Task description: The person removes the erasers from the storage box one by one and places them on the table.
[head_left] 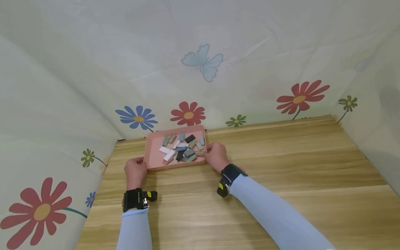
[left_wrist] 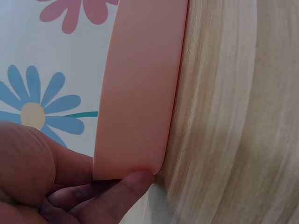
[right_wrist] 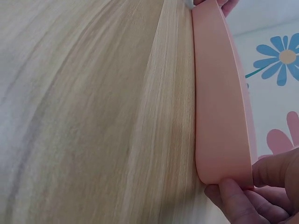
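Note:
A shallow pink tray rests near the back edge of the wooden table, by the wall. Several small rectangular blocks in white, black, grey, blue, green and brown lie jumbled inside it, mostly toward the middle and right. My left hand grips the tray's near left corner, thumb at the rim and a fingertip low on the outer wall. At the opposite end, my right hand pinches the right side, its thumb at the rim and fingers under the near corner in the right wrist view.
The wood-grain table stretches to the right and toward me. Behind it hangs a pale wall covering printed with flowers and a butterfly, which also runs along both sides.

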The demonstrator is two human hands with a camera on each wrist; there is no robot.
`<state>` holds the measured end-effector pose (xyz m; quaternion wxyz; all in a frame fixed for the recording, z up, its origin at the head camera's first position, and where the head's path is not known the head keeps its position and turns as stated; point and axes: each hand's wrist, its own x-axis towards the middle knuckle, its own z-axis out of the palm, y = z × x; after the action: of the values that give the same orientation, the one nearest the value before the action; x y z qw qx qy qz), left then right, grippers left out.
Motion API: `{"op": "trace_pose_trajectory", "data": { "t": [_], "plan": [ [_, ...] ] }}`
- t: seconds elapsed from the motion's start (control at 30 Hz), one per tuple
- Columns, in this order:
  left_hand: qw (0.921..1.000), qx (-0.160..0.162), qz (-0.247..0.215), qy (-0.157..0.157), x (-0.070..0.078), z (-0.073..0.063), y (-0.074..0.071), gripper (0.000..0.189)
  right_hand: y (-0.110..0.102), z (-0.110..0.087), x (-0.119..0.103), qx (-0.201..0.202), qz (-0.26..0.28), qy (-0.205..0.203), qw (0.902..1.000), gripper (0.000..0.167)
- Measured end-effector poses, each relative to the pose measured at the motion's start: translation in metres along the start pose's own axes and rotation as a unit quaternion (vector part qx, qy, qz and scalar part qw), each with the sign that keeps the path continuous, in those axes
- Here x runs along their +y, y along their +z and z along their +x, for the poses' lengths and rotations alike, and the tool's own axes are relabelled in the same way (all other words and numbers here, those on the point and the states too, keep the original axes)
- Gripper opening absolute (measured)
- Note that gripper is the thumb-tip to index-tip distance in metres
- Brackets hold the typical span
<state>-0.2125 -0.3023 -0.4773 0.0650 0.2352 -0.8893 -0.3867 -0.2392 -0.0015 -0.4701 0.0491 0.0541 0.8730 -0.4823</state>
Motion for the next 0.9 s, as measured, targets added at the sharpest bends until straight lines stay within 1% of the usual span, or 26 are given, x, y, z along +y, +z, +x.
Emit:
{"op": "trace_pose_trajectory", "data": {
  "t": [0.17, 0.3, 0.4, 0.5, 0.7, 0.73, 0.83, 0.9],
  "plan": [
    [0.9998, 0.013, 0.004, 0.013, 0.002, -0.007, 0.003, 0.031, -0.006, -0.003, 0.004, -0.016, 0.009, 0.001, 0.9998, 0.022],
    [0.9993, 0.023, 0.005, 0.029, 0.006, -0.013, 0.007, 0.031, -0.013, -0.004, 0.009, -0.019, 0.009, -0.003, 0.9998, 0.025],
    [0.9989, 0.023, 0.004, 0.039, 0.010, -0.018, 0.011, 0.030, -0.018, -0.004, 0.014, -0.019, 0.005, -0.006, 0.9998, 0.025],
    [0.9988, 0.019, -0.002, 0.045, 0.015, -0.022, 0.017, 0.030, -0.025, -0.004, 0.019, -0.015, 0.000, -0.013, 0.9998, 0.025],
    [0.9982, 0.005, -0.016, 0.058, 0.024, -0.028, 0.031, 0.030, -0.044, -0.005, 0.031, 0.000, -0.011, -0.029, 0.9995, 0.019],
    [0.9981, 0.001, -0.020, 0.058, 0.026, -0.029, 0.034, 0.030, -0.048, -0.006, 0.033, 0.000, -0.013, -0.028, 0.9995, 0.019],
    [0.9973, -0.009, -0.029, 0.067, 0.031, -0.032, 0.040, 0.029, -0.057, -0.007, 0.038, -0.002, -0.020, -0.016, 0.9997, 0.022],
    [0.9968, -0.016, -0.036, 0.069, 0.035, -0.035, 0.044, 0.029, -0.063, -0.007, 0.041, -0.002, -0.028, -0.015, 0.9995, 0.024]
  ]
}}
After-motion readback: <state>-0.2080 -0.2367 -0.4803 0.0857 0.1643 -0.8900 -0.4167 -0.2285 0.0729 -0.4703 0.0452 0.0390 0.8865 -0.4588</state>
